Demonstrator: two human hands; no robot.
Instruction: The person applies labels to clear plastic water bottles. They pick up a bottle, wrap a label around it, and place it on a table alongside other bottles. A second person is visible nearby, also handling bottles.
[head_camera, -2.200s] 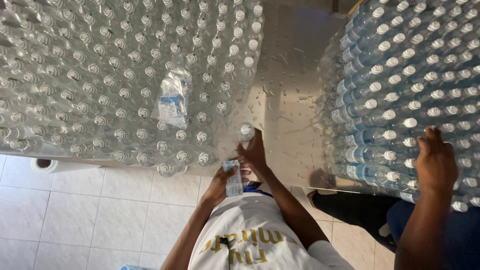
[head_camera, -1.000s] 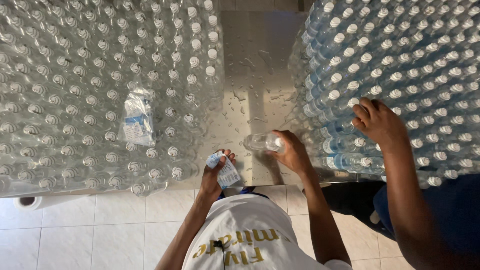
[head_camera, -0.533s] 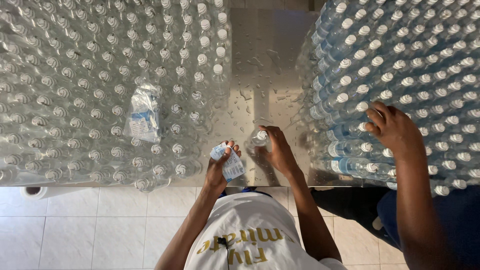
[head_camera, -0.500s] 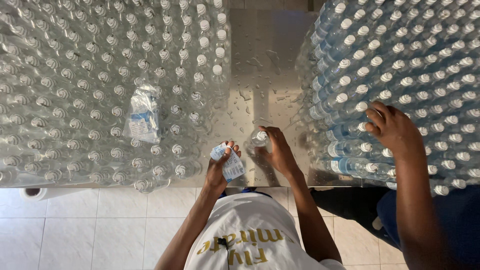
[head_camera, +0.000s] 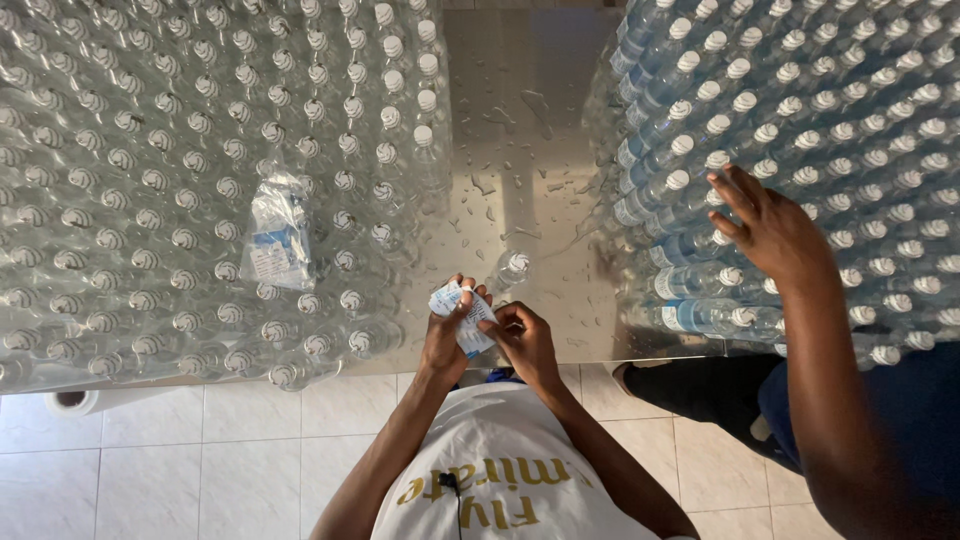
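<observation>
Closest to the camera, the left hand (head_camera: 445, 335) is holding a small stack of blue-and-white labels (head_camera: 462, 315), fingers curled tight around it, right at the near edge of the steel worktop (head_camera: 520, 150). The right hand (head_camera: 525, 340) is up against the same stack, thumb and forefinger pinching at its edge, so both hands are basically meeting on the labels. Just past them a single clear bottle (head_camera: 513, 268) with a white cap stands upright on the wet worktop, not touched by either hand. To the left there's a huge crowd of unlabelled bottles (head_camera: 150, 180) packed cap to cap, with a clear plastic bag of labels (head_camera: 277, 235) lying on top of them. On the right is another big batch, the labelled bottles (head_camera: 820, 100) with blue bands, also jammed together. A second person's hand (head_camera: 770, 225) rests on those, fingers spread over the caps. Water droplets are scattered over the bare strip of metal between the two groups, running to the far edge.
</observation>
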